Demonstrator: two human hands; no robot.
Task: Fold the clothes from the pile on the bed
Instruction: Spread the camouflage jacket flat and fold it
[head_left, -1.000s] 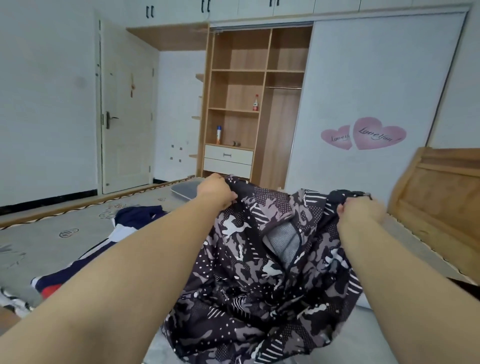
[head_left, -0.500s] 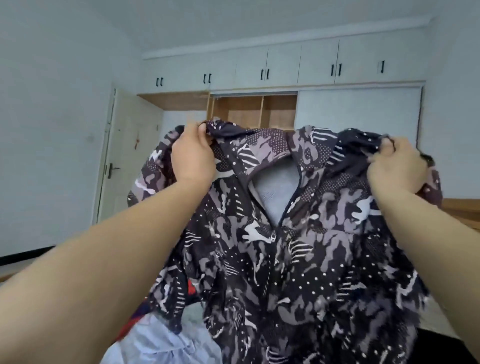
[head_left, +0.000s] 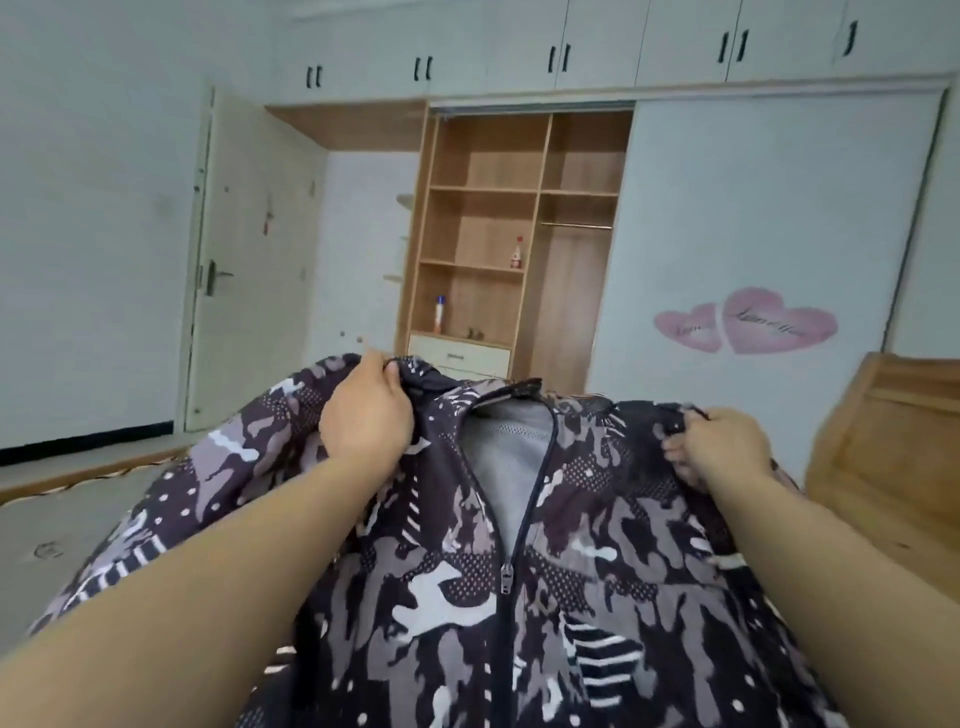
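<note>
A dark camouflage zip jacket with a grey mesh lining is spread out in front of me, its front and zipper facing up. My left hand grips the jacket's left shoulder, fingers curled round the fabric. At the right shoulder, my right hand pinches the cloth the same way. The jacket covers most of the bed below; the rest of the clothes pile is hidden under it.
The grey bed surface shows at the left. A wooden headboard stands at the right. Beyond are an open wooden wardrobe with bottles on its shelves, a white sliding door with pink heart stickers, and a room door.
Both hands first lifted the jacket high in front of the wardrobe, then brought it down and forward, so it now spreads lower over the bed.
</note>
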